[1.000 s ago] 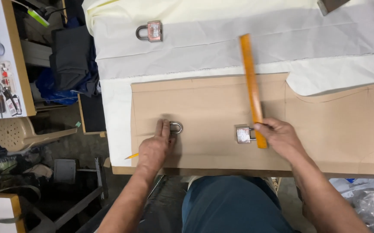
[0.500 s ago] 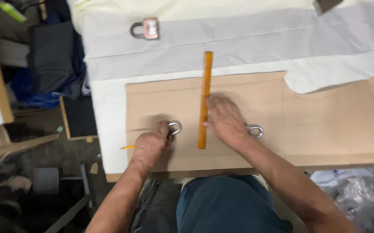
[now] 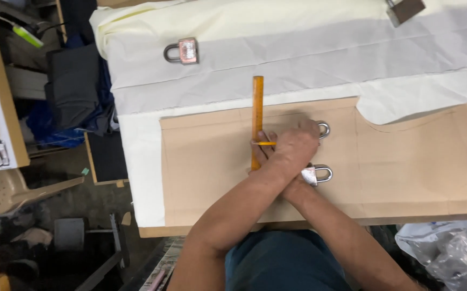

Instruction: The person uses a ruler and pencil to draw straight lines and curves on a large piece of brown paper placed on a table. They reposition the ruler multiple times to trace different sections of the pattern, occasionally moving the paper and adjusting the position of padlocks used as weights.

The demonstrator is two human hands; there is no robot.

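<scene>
My arms cross over a brown paper pattern (image 3: 206,172) lying on white cloth (image 3: 298,59). My left hand (image 3: 296,144) reaches to the right and rests on a steel padlock (image 3: 324,129); a yellow pencil (image 3: 266,143) pokes out of it toward the ruler. Mostly hidden beneath my left wrist, my right hand (image 3: 261,154) presses its fingers on an orange ruler (image 3: 257,105) that stands upright on the paper. A second padlock (image 3: 319,174) lies beside my right forearm.
A copper-coloured padlock (image 3: 182,51) weighs the cloth at the upper left, and another weight (image 3: 405,8) sits at the top right. A crumpled plastic bag (image 3: 448,253) is at the lower right. Dark clothes (image 3: 74,86) and a beige stool (image 3: 12,188) stand left of the table.
My left hand crossed over my right arm to the right of the ruler, bringing its padlock along. My right hand stayed at the ruler, now under my left wrist.
</scene>
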